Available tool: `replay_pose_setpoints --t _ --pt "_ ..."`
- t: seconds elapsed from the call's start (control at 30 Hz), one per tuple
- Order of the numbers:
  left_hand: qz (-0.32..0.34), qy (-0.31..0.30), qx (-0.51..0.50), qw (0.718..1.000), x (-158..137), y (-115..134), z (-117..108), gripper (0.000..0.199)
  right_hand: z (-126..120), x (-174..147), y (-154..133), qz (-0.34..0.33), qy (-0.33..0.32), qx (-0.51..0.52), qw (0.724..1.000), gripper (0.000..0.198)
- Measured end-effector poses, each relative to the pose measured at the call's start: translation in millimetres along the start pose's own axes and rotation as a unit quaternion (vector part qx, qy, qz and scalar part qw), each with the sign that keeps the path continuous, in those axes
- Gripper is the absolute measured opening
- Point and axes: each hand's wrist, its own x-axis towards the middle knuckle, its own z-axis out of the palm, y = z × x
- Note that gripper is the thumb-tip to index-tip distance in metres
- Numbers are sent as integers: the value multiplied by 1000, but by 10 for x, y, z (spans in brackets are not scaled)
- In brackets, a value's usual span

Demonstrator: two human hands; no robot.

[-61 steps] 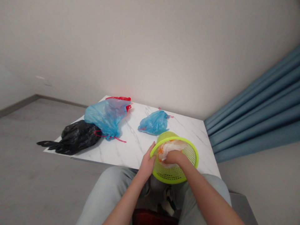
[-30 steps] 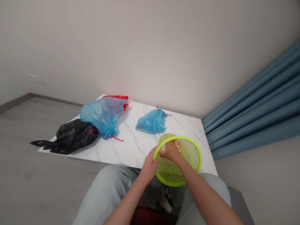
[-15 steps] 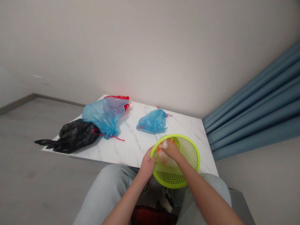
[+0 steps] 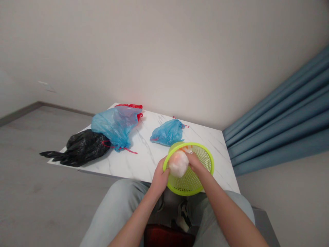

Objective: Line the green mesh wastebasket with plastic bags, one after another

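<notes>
A yellow-green mesh wastebasket (image 4: 189, 192) is tilted with its mouth toward me at the table's front edge. My left hand (image 4: 159, 178) grips its left rim, thumb inside. My right hand (image 4: 193, 160) reaches into the mouth, closed on a filled, whitish translucent plastic bag (image 4: 179, 164) with orange at its top. The bag bulges on the left inside the basket. Part of my right hand's fingers is hidden behind the bag. Just behind the basket lies a blue plastic bag (image 4: 168, 132) with red drawstrings.
On the left of the white marbled table (image 4: 142, 161) lie a larger blue bag (image 4: 110, 125) with red ties and a knotted black bag (image 4: 86, 147). A wall stands behind; a blue curtain (image 4: 277, 120) hangs at right. My knees are under the front edge.
My right hand has drawn the whitish bag up toward the basket's mouth, so its round body now shows. The basket has shifted slightly up and left, still in my left hand.
</notes>
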Motion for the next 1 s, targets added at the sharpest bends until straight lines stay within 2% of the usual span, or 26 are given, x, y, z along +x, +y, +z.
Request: replay_pose_setpoints --t 0.13,0.3,0.43,0.53,0.67,0.83,1.0 --pt "1 25 7 1000 43 -1 -20 55 34 -48 -106 17 -24 198 980 37" --pt "-46 45 1 998 83 71 -8 54 62 -41 -289 20 -57 256 965 42" --pt "-83 50 -53 994 114 139 53 50 18 -72 -456 32 -64 357 931 38" --pt "-80 61 -62 993 131 190 102 46 -62 -147 -547 51 -59 403 912 34" --pt "-100 63 -77 990 135 222 135 45 -189 -267 -649 34 -52 424 903 33" --pt "-163 35 -104 980 146 270 178 49 -274 -354 -768 16 -75 387 919 52" --pt "-189 14 -114 975 186 368 310 55 -359 -370 -764 -33 -48 353 934 50"
